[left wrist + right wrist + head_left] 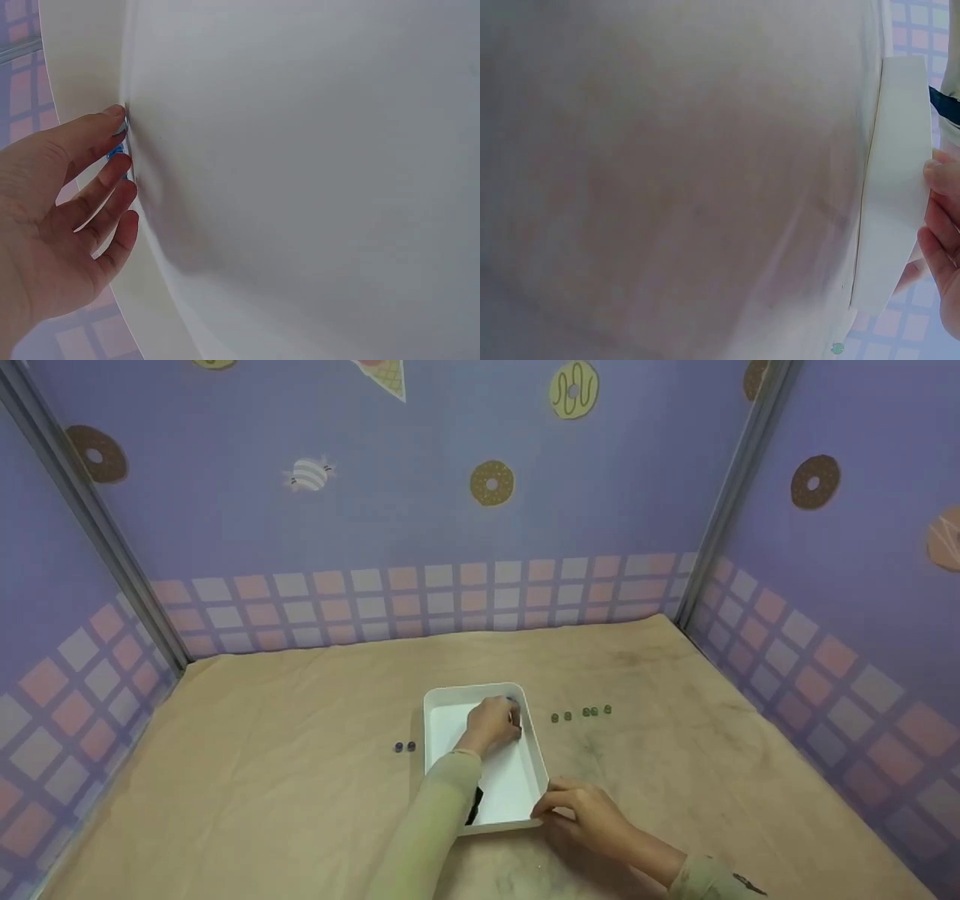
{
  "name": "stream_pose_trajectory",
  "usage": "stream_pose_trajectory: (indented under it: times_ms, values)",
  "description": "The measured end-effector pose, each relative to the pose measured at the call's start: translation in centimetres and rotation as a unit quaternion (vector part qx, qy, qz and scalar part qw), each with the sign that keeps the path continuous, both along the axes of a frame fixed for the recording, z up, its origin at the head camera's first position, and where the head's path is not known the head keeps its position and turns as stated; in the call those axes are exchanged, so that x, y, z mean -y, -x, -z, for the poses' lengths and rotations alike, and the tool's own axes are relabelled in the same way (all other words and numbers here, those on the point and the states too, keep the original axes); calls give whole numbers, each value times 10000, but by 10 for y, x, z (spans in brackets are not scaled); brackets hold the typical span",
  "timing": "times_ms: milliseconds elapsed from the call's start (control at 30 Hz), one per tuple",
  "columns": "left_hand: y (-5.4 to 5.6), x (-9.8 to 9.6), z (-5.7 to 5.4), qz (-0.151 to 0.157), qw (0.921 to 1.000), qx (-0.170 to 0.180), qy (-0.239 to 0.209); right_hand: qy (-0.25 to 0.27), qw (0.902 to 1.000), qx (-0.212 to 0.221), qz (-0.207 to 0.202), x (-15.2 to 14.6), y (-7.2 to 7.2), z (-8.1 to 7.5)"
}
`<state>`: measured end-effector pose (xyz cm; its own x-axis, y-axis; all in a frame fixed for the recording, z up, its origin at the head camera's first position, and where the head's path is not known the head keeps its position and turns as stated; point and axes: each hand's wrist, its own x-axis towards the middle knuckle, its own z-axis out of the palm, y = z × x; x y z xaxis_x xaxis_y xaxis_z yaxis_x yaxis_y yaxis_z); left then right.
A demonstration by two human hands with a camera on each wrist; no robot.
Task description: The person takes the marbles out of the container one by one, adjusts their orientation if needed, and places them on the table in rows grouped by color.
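Note:
My left hand (491,725) reaches down into a white rectangular tray (514,802), near its far right side. In the left wrist view, the thumb and index finger pinch a small blue marble (115,152) low against the tray wall; the fingers partly cover it. The other fingers are loosely curled. My right hand (589,816) holds the tray's near right corner. The right wrist view has its thumb on the rim and its fingers along the outer wall (896,180).
Two dark blue marbles (405,747) lie left of the tray. Several green marbles (589,712) form a loose row to its right. Brown paper (285,750) covers the table, with patterned purple walls (405,525) behind and at both sides.

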<state>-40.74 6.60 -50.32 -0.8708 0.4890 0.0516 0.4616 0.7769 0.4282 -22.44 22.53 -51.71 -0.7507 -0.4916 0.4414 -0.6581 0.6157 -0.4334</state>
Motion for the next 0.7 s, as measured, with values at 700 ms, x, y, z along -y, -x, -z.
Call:
stream_pose_trajectory:
  times_ms: [700]
  values:
    - [-8, 22, -18, 190, 9990, 62, -400, 12, 10000, 85, 45, 1, -1, 1]
